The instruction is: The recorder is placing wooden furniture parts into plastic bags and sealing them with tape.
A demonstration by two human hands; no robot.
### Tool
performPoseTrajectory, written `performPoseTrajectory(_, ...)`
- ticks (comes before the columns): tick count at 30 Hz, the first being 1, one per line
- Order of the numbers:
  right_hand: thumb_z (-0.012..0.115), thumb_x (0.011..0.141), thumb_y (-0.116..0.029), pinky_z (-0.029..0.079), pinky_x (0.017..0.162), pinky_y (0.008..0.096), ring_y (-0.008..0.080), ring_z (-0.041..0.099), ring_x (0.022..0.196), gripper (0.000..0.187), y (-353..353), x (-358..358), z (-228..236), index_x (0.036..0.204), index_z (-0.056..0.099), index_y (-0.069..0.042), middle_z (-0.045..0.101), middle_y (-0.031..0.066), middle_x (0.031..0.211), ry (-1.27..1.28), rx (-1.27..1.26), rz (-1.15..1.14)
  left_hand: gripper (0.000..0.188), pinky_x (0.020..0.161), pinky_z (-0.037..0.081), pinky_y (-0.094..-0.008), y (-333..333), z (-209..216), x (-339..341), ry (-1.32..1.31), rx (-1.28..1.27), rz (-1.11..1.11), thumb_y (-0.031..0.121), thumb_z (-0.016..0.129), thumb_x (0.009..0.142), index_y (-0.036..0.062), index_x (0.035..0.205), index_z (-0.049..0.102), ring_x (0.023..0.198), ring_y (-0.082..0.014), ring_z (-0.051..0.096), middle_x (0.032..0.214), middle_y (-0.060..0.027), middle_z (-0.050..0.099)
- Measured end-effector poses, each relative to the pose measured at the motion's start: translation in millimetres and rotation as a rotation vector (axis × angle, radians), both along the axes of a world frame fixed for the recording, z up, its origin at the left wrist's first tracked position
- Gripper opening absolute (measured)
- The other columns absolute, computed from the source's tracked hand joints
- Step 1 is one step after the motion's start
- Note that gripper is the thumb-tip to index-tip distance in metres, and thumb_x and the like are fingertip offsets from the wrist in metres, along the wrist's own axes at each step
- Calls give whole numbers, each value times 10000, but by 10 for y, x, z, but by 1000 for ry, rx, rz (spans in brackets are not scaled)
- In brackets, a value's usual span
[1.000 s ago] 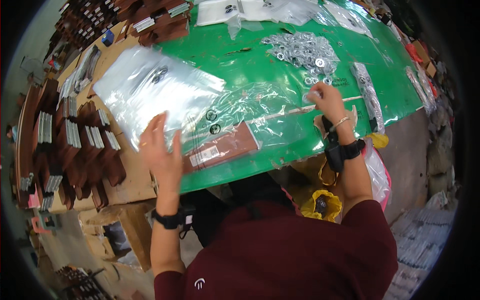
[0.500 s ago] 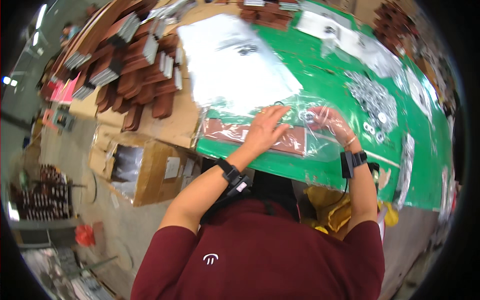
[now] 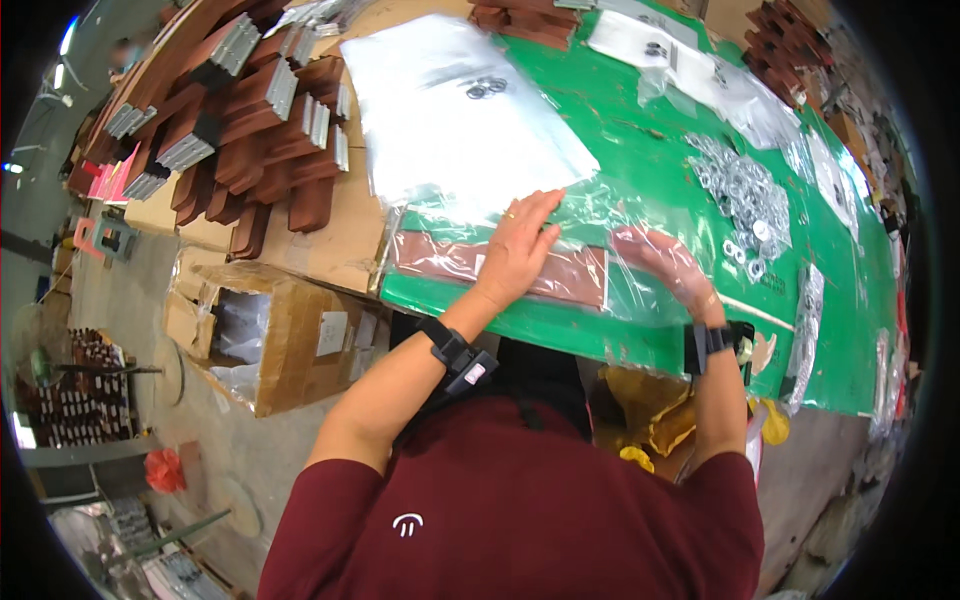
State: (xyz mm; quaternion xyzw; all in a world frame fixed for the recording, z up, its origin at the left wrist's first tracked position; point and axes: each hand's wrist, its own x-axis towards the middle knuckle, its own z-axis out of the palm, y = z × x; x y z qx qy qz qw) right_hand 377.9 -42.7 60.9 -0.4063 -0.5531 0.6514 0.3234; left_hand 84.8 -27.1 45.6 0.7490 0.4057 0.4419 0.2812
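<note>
A clear plastic bag (image 3: pixel 575 215) lies near the front edge of the green table, with a flat brown bar (image 3: pixel 440 258) inside it. My left hand (image 3: pixel 518 252) rests on the bag over the bar, open, its fingers stretched toward the far side. At the bag's right end is my right hand (image 3: pixel 665 262), seen through the clear film and seemingly inside the bag. Its fingers point left, past the bar's end. They are blurred, so whether they hold anything cannot be made out. Beyond the bag lies a stack of clear bags (image 3: pixel 450 120) with several small black rings (image 3: pixel 487 88) on top.
A pile of metal washers (image 3: pixel 745 190) spreads over the green table (image 3: pixel 600 110) at right. Brown bars with silvery ends (image 3: pixel 240 120) are heaped at left on cardboard. An opened carton (image 3: pixel 290 340) stands below them. A rolled plastic strip (image 3: pixel 803 335) lies near the right edge.
My right hand had small round metal pieces at its fingertips under the film; these are no longer visible there. My left hand has shifted slightly left and away from me, with its fingers straighter.
</note>
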Motion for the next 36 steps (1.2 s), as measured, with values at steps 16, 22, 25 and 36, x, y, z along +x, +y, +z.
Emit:
performPoseTrajectory(16,652,964,-148,388,464,207,43,476,549,103,-902,705,-668,985,629,-51,514,-49,682,-361,123,-781,829,1129,152,-700,71,-221,289,614,-253,75,617,535,906,151,1560,329,1475,-435,256,1589,-198,331)
performPoseTrajectory(22,595,1008,-190,491,904,326,220,591,1046,470,-353,559,-448,1442,487,-45,602,133,1222,-736,546,-640,800,1139,158,-693,214,-160,188,490,-443,129,531,584,916,136,1561,322,1498,-410,207,1634,-174,233)
performPoseTrajectory(25,553,1021,-208,405,1085,411,321,535,1270,475,-457,-184,391,1430,479,21,544,206,1397,-890,930,-636,644,1110,309,-576,294,-230,316,331,46,190,381,651,889,106,1443,473,1406,-377,363,1524,-174,402)
performPoseTrajectory(36,458,1051,-190,349,1129,422,347,461,1332,447,-62,-346,-397,1439,455,32,477,212,1455,-628,742,-209,226,876,423,-420,389,-641,352,370,14,-109,359,625,856,169,895,741,1018,-248,547,937,-17,637)
